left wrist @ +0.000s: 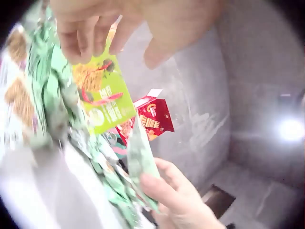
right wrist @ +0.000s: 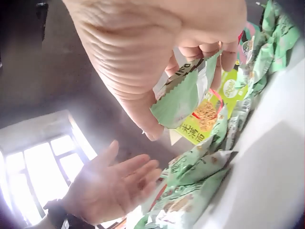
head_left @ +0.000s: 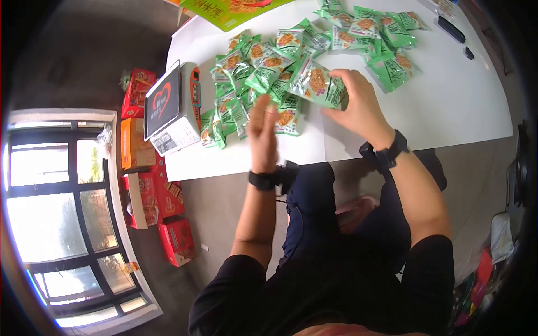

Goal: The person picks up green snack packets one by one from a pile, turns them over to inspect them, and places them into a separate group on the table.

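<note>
My right hand (head_left: 365, 106) grips a green-and-white snack packet (head_left: 315, 83) by its right end, thumb on the near side and fingers on the far side. In the right wrist view the packet's zigzag edge (right wrist: 176, 107) shows below the curled fingers. My left hand (head_left: 262, 137) holds nothing; its fingers are extended near the front of a pile of similar packets (head_left: 231, 64). The right wrist view shows that left palm (right wrist: 107, 191) facing up beside the pile. Many packets overlap, so the lower ones are partly hidden.
A second group of packets (head_left: 386, 31) lies at the back right of the white table (head_left: 448, 101). On the left stands a white device with a dark panel (head_left: 162, 103). A green printed box (head_left: 230, 14) is at the back; red boxes (head_left: 176, 241) stand on the floor.
</note>
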The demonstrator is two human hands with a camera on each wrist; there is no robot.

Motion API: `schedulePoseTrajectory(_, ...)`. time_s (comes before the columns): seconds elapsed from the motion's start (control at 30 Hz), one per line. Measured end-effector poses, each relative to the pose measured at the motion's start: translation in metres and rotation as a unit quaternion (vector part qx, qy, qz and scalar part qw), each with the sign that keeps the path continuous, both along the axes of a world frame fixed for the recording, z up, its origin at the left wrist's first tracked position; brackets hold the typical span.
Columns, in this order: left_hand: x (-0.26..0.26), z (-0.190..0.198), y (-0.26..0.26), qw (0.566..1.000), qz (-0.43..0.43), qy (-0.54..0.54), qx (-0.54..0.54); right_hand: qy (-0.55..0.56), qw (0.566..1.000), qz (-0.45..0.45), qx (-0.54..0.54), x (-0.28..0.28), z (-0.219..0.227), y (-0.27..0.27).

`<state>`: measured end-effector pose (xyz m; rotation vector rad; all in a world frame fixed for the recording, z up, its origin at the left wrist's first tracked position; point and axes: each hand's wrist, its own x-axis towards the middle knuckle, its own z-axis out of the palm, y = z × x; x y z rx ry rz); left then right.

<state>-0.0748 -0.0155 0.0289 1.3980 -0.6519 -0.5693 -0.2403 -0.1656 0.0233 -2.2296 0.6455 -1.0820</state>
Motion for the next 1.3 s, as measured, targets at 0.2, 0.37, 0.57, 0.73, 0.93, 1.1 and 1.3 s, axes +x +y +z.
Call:
schedulePoseTrajectory(0.2, -0.047, 0.002, 0.006, 0.967, -0.106, 0.208, -0.099, 0.005, 0.989, 0.132, 0.074, -0.006, 0.019, 0.049)
schedulePoseTrajectory(0.37, -0.038, 0.013, 0.022, 0.962, -0.026, 0.249, -0.112, -0.084, 0.959, 0.172, 0.208, -0.005, 0.007, 0.043)
schedulePoseTrajectory(0.57, -0.045, 0.023, 0.028, 0.966, 0.014, 0.232, -0.117, -0.026, 0.849, 0.259, 0.46, -0.012, 0.016, 0.029)
schedulePoseTrajectory(0.73, -0.053, 0.031, 0.026, 0.968, 0.013, 0.22, -0.121, 0.005, 0.844, 0.281, 0.456, -0.013, 0.009, 0.03)
schedulePoseTrajectory(0.93, -0.05, 0.041, 0.029, 0.976, -0.016, 0.188, -0.111, -0.036, 0.835, 0.306, 0.456, -0.019, 0.005, 0.024)
schedulePoseTrajectory(1.1, -0.046, 0.031, 0.033, 0.998, 0.005, 0.051, -0.044, -0.07, 0.813, 0.336, 0.471, -0.02, 0.002, 0.022)
schedulePoseTrajectory(1.3, -0.044, 0.018, 0.03, 0.956, -0.026, 0.275, -0.096, -0.128, 0.905, 0.212, 0.346, -0.021, 0.007, 0.036)
